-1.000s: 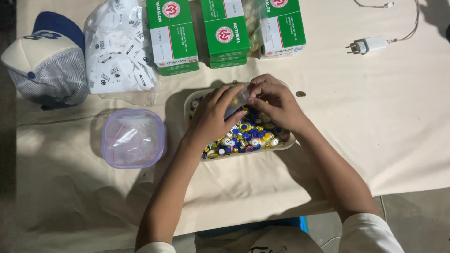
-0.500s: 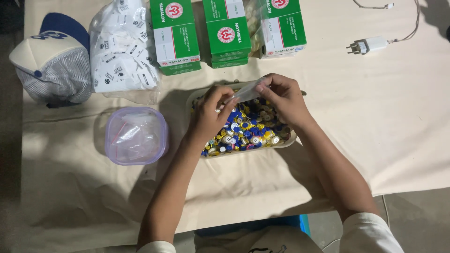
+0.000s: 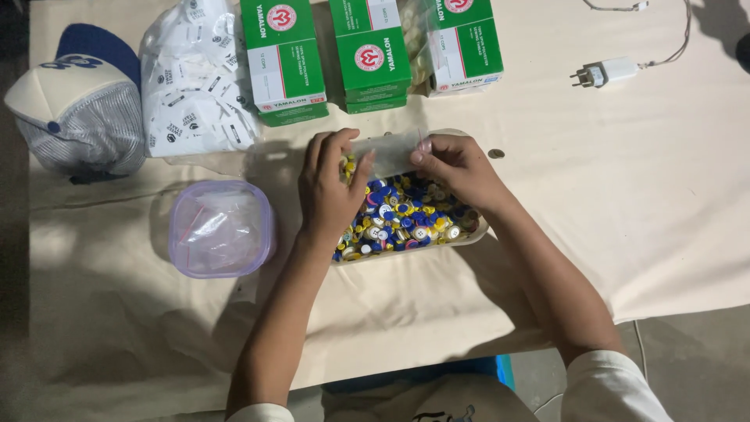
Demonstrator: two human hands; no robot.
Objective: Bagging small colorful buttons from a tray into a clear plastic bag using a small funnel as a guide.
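My left hand (image 3: 332, 191) and right hand (image 3: 457, 168) pinched a flimsy, light clear bag (image 3: 391, 150) by its ends, twelve o'clock over the button tray (image 3: 476, 230).

Both hands (image 3: 332, 187) hold clear bag (image 3: 391, 151) — over button tray (image 3: 478, 231)

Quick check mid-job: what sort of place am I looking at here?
Probably a small packing or sorting table, home or workshop. A cream cloth covers it; both hands hold a small clear plastic bag over a tray of coloured buttons, with green and white cartons behind.
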